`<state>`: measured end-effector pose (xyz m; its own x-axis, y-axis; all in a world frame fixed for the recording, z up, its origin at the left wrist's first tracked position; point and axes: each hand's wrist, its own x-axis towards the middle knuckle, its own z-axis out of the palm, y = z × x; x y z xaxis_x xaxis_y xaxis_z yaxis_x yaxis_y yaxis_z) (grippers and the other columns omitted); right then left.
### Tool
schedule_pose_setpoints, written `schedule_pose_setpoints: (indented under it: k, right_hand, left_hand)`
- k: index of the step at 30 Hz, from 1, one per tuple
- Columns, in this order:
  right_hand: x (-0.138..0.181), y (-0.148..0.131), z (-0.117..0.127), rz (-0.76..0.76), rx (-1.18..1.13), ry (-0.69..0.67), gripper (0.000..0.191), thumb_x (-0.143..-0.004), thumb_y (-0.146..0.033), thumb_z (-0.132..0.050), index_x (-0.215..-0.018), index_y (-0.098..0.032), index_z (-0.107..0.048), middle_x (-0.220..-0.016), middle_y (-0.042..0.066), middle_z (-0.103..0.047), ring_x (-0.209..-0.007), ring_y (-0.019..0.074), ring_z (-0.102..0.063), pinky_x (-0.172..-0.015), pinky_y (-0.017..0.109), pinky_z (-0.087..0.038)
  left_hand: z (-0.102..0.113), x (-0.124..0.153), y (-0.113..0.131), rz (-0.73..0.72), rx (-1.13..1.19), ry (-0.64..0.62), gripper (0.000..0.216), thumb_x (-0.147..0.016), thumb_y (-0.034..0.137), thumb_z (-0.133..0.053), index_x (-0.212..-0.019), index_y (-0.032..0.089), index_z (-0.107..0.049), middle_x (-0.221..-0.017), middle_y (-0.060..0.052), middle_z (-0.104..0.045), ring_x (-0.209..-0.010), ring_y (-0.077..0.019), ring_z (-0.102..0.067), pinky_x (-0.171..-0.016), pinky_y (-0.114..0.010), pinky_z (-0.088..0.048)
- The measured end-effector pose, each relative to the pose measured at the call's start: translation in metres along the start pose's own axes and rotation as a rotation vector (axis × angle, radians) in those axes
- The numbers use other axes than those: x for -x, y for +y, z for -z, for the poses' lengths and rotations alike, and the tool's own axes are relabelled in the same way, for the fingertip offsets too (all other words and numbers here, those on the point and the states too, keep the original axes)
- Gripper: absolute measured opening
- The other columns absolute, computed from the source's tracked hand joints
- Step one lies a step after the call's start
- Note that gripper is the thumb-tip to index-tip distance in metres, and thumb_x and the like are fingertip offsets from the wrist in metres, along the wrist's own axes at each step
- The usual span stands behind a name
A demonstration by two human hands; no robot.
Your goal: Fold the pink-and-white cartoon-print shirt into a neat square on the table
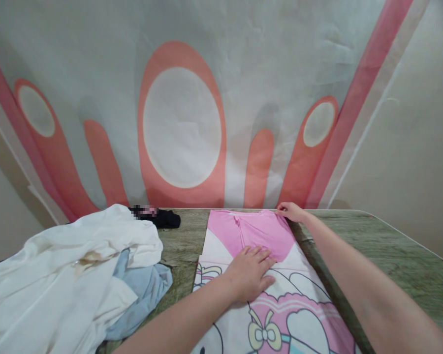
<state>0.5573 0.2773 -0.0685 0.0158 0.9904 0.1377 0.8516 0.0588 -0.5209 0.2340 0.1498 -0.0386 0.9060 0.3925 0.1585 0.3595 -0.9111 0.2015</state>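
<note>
A pink and white garment (pixel 258 231) with a cartoon print lies flat on the green marbled table (pixel 384 246), folded into a long strip. My left hand (pixel 249 275) rests flat on its middle, fingers stretched out and together. My right hand (pixel 291 212) reaches to the far right corner of the garment and pinches the pink edge there.
A heap of white cloth (pixel 70 275) with a light blue piece (pixel 143 290) under it fills the table's left side. A small black item (pixel 164 219) lies at the far edge. A wall hanging with orange shapes (pixel 180 128) stands right behind the table.
</note>
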Motion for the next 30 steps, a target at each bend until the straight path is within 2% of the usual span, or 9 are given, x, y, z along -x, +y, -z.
schedule_pose_setpoints:
  k: [7, 13, 18, 21, 24, 27, 30]
  right_hand:
    - [0.007, -0.006, 0.004, 0.033, 0.019, 0.008, 0.043, -0.083, -0.050, -0.038, -0.088, -0.012, -0.058, -0.074, 0.004, -0.064, -0.059, 0.0110, -0.053, -0.053, 0.022, -0.040]
    - [0.003, -0.010, 0.001, -0.006, 0.202, -0.013, 0.026, -0.081, -0.039, -0.051, -0.079, -0.015, -0.060, -0.075, 0.005, -0.065, -0.069, 0.0145, -0.057, -0.061, 0.023, -0.040]
    - [0.017, -0.026, -0.002, -0.120, 0.374, 0.066, 0.027, -0.084, -0.040, -0.048, -0.085, -0.015, -0.060, -0.087, 0.011, -0.064, -0.081, 0.0206, -0.059, -0.068, 0.028, -0.040]
    - [0.023, -0.047, -0.005, -0.145, 0.412, 0.143, 0.027, -0.087, -0.033, -0.042, -0.098, -0.014, -0.058, -0.102, 0.015, -0.060, -0.089, 0.0223, -0.058, -0.073, 0.031, -0.040]
    - [0.020, -0.080, -0.016, -0.065, 0.379, 0.139, 0.024, -0.087, -0.028, -0.042, -0.097, -0.016, -0.060, -0.103, 0.012, -0.060, -0.090, 0.0188, -0.057, -0.075, 0.027, -0.039]
    - [0.011, -0.118, -0.034, 0.044, 0.312, 0.075, 0.021, -0.084, -0.031, -0.047, -0.088, -0.018, -0.063, -0.091, 0.005, -0.065, -0.082, 0.0138, -0.059, -0.070, 0.021, -0.040]
    - [0.006, -0.151, -0.054, 0.062, 0.275, 0.044, 0.030, -0.082, -0.041, -0.048, -0.086, -0.016, -0.064, -0.081, 0.004, -0.067, -0.070, 0.0133, -0.059, -0.060, 0.020, -0.040]
  left_hand:
    - [0.001, -0.001, -0.001, -0.016, -0.003, 0.008, 0.044, -0.090, 0.043, -0.038, -0.129, 0.024, -0.040, -0.140, -0.005, -0.037, -0.126, -0.0247, -0.032, -0.101, -0.041, -0.024]
    - [0.004, -0.001, 0.002, 0.008, -0.013, 0.037, 0.043, -0.087, 0.044, -0.042, -0.126, 0.026, -0.044, -0.137, -0.004, -0.040, -0.121, -0.0267, -0.036, -0.097, -0.042, -0.029]
    - [0.006, 0.001, 0.006, 0.028, -0.012, 0.034, 0.043, -0.086, 0.045, -0.042, -0.125, 0.027, -0.044, -0.135, -0.004, -0.041, -0.118, -0.0278, -0.037, -0.095, -0.044, -0.030]
    - [0.006, 0.000, 0.006, 0.030, 0.010, 0.050, 0.046, -0.085, 0.046, -0.045, -0.126, 0.026, -0.042, -0.134, -0.006, -0.042, -0.117, -0.0271, -0.038, -0.095, -0.043, -0.031]
    - [0.006, -0.003, 0.000, 0.087, 0.061, 0.133, 0.040, -0.085, 0.041, -0.046, -0.121, 0.021, -0.045, -0.124, -0.008, -0.049, -0.112, -0.0243, -0.042, -0.094, -0.038, -0.033]
    - [0.005, -0.004, -0.011, 0.273, 0.107, 0.217, 0.024, -0.087, 0.029, -0.043, -0.106, 0.018, -0.052, -0.108, -0.009, -0.055, -0.102, -0.0219, -0.048, -0.088, -0.034, -0.037]
    - [0.007, -0.001, -0.024, 0.448, 0.129, 0.235, 0.020, -0.086, 0.030, -0.044, -0.097, 0.017, -0.053, -0.101, -0.011, -0.056, -0.094, -0.0223, -0.053, -0.080, -0.033, -0.040]
